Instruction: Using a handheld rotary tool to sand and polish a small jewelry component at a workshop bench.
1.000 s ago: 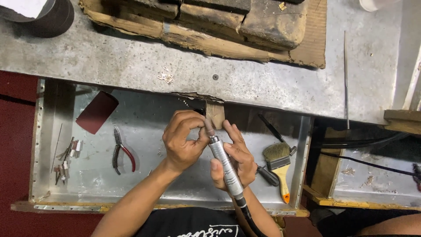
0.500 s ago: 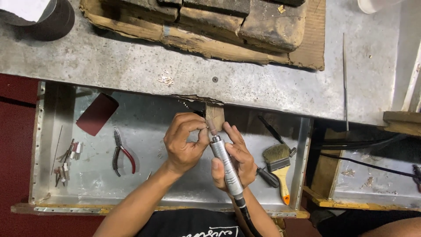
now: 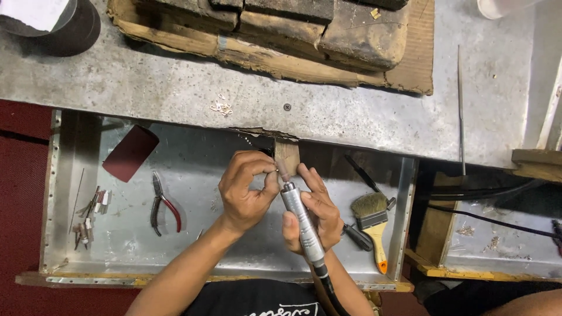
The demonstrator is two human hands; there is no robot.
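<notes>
Two hands work over tray [image 3: 404,193] (pliers [image 3: 161,202], brush [image 3: 372,219] inside).

A scuffed grey metal benchtop [image 3: 351,111] carries a stack of worn dark blocks on torn brown cardboard [image 3: 281,35], a small cluster of pale metal rings [image 3: 221,107], a long thin metal rod [image 3: 461,105] and a dark round container [image 3: 55,26] at the far left corner. Below it a shallow metal tray drawer [image 3: 50,193] holds a dark red sheet of abrasive paper [image 3: 130,153], red-handled pliers [image 3: 163,203] and a heap of small metal bits [image 3: 88,216]. Toward the tray's right wall lie a yellow-handled bristle brush [image 3: 372,219] and a black-handled tool [image 3: 357,237].
</notes>
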